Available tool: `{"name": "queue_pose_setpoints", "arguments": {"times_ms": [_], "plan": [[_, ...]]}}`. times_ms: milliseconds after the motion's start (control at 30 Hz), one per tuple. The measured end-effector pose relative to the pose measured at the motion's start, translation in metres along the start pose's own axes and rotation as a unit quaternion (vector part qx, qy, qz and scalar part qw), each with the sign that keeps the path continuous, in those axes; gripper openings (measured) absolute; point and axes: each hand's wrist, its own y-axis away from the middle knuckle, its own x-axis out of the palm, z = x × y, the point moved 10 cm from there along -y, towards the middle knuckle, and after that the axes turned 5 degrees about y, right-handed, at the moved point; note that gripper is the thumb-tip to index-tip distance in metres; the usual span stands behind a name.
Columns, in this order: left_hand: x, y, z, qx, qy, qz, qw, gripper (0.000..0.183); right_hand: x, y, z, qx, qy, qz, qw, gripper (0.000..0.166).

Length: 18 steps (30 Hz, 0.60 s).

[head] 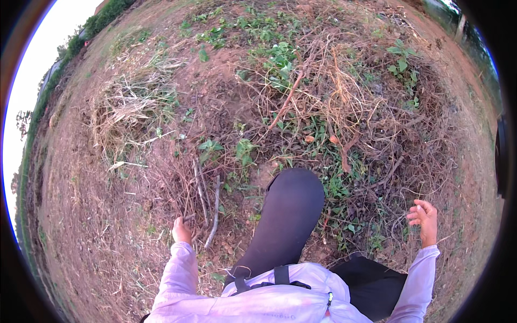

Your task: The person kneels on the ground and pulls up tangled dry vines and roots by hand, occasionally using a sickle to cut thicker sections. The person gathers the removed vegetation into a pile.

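My left hand [181, 231] is at the lower left, closed around the lower end of a bundle of thin dry twigs [173, 189]. Two thicker grey sticks [215, 214] lie just right of that hand. On the right, my right hand [423, 218] is raised beside a tangled heap of dry vines [387, 157], its fingers bent and apart. A thin stem seems to pass near its fingertips; whether they touch it I cannot tell. A reddish-brown branch [287, 101] slants across the heap ahead.
My bent knee in dark trousers [293, 202] stands between my hands. A pile of pale dry grass [133, 105] lies at the upper left. Green leafy plants [278, 64] grow among the brush ahead, and a leafy weed [402, 60] stands at the upper right.
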Motion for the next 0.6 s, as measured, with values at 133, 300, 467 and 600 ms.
{"name": "queue_pose_setpoints", "arguments": {"times_ms": [133, 300, 467, 600], "plan": [[0.034, 0.003, 0.020, -0.052, -0.036, 0.108, 0.992, 0.016, 0.009, 0.004, 0.011, -0.015, 0.001, 0.014, 1.000, 0.029], [0.015, 0.003, 0.001, 0.026, 0.015, 0.074, 0.997, 0.021, 0.012, 0.007, 0.010, -0.005, 0.016, 0.026, 1.000, 0.028], [-0.018, 0.012, 0.024, 0.067, 0.020, 0.068, 0.995, 0.026, 0.020, 0.011, 0.019, 0.002, 0.024, 0.039, 0.999, 0.028], [-0.082, 0.004, 0.102, 0.035, -0.009, -0.003, 0.999, 0.024, 0.027, 0.010, 0.020, -0.005, 0.040, 0.059, 0.997, 0.030]]}}
